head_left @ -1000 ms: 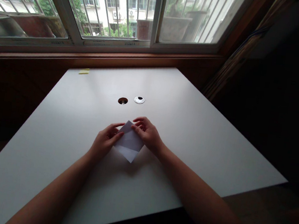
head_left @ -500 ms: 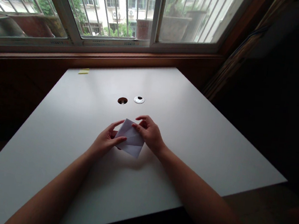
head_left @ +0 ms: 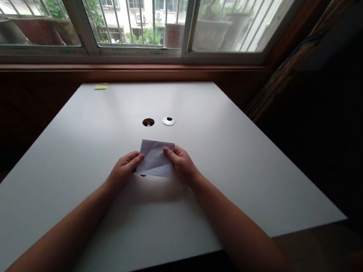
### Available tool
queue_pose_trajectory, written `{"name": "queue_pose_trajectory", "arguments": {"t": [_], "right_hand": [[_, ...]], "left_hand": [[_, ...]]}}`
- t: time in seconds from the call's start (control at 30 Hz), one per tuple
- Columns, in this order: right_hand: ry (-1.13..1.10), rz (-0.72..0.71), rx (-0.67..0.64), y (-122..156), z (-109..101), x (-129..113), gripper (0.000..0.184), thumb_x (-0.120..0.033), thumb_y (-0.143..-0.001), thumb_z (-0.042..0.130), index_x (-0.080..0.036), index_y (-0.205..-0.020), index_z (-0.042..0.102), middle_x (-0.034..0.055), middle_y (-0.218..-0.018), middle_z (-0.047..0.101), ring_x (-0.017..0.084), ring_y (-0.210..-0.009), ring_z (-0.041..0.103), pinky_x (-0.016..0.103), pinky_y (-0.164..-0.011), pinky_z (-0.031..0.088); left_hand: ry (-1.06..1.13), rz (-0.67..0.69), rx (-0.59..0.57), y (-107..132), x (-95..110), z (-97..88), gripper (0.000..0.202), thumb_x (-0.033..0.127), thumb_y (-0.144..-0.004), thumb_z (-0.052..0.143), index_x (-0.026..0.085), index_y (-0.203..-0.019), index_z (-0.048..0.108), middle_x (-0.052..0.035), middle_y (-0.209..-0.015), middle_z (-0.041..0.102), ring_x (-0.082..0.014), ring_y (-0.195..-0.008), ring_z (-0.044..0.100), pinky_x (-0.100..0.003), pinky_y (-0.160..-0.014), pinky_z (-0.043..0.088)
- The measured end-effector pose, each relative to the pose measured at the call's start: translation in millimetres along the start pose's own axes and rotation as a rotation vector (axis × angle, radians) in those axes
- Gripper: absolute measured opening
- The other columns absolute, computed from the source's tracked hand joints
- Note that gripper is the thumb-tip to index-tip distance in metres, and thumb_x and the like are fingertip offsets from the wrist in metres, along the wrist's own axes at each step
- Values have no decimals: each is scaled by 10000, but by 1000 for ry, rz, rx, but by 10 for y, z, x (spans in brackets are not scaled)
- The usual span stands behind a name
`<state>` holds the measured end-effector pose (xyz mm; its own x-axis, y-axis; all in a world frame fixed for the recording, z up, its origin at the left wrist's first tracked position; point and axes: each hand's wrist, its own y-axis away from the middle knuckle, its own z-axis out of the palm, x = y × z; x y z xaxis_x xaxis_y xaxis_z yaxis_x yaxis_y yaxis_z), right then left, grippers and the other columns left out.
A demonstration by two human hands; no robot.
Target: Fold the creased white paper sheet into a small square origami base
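A folded sheet of white paper (head_left: 155, 161), roughly square with crease lines across it, is held up between both hands above the table. My left hand (head_left: 127, 167) pinches its left edge, thumb in front and a fingertip showing below the lower edge. My right hand (head_left: 183, 164) grips the right edge, its thumb pressed on the front near the upper right corner. Most of the fingers are hidden behind the paper.
The white table (head_left: 231, 159) spreads under both arms. Beyond the paper are a round hole (head_left: 148, 122) in the tabletop and a white ring-shaped cover (head_left: 168, 121). A yellow sticky note (head_left: 101, 86) lies at the far left edge. A barred window (head_left: 143, 13) stands behind.
The paper has turned from a tilted position to nearly level. My right hand's raised fingers have closed behind it, and my left thumb has shifted out to the left edge.
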<state>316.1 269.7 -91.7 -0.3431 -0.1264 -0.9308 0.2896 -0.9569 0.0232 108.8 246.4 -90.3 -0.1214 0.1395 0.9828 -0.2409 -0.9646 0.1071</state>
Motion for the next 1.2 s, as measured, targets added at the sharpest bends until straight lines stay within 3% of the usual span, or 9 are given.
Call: {"name": "queue_pose_trajectory", "arguments": {"t": [0.1, 0.23, 0.3, 0.47, 0.73, 0.93, 1.2], "right_hand": [[-12, 40, -30, 18, 4, -20, 381, -479, -735, 752, -156, -917, 661, 36, -820, 668, 146, -688, 585, 266, -650, 457], [163, 77, -89, 48, 13, -22, 367, -481, -753, 728, -160, -923, 670, 26, -783, 660, 146, -671, 572, 260, -628, 441], [287, 54, -110, 52, 3, -20, 359, -485, -782, 694, -163, -940, 678, 30, -806, 664, 156, -701, 577, 261, -635, 438], [496, -40, -108, 29, -49, -32, 339, -497, -835, 619, -172, -918, 670, 28, -815, 649, 165, -734, 571, 253, -625, 418], [685, -129, 7, 53, -39, -80, 388, -554, -867, 556, -185, -746, 575, -11, -649, 522, 133, -620, 463, 241, -535, 316], [695, -172, 58, 104, -7, -135, 419, -551, -853, 579, -190, -659, 492, -34, -600, 440, 114, -580, 399, 242, -521, 279], [553, -167, 19, 86, 3, -166, 306, -479, -846, 611, -175, -820, 635, -6, -711, 552, 126, -651, 464, 243, -577, 340]], "left_hand": [[-15, 36, 16, 2, 3, 19, 308, 442, -827, 673, 138, -870, 645, -8, -695, 611, -111, -564, 544, -209, -513, 439], [-18, 117, 56, 6, 41, 42, 443, 404, -832, 687, 194, -1211, 593, 6, -724, 644, -101, -558, 546, -197, -526, 424], [-78, 144, 70, 15, 65, 46, 499, 395, -829, 695, 214, -1277, 568, 0, -746, 663, -106, -580, 563, -197, -536, 426], [-238, 218, 94, 34, 83, 43, 339, 400, -817, 703, 176, -1072, 706, -68, -970, 715, -178, -818, 643, -258, -697, 495], [-176, 262, 132, 4, 13, 30, 279, 363, -790, 744, 177, -998, 724, -76, -979, 738, -206, -898, 668, -309, -792, 519], [-238, 265, 100, 15, 17, 24, 295, 366, -812, 721, 174, -1037, 718, -83, -993, 744, -210, -905, 681, -316, -799, 532], [-403, 343, 18, 46, 59, 24, 261, 338, -876, 650, 198, -1083, 726, -78, -1062, 739, -225, -983, 683, -323, -862, 525]]}}
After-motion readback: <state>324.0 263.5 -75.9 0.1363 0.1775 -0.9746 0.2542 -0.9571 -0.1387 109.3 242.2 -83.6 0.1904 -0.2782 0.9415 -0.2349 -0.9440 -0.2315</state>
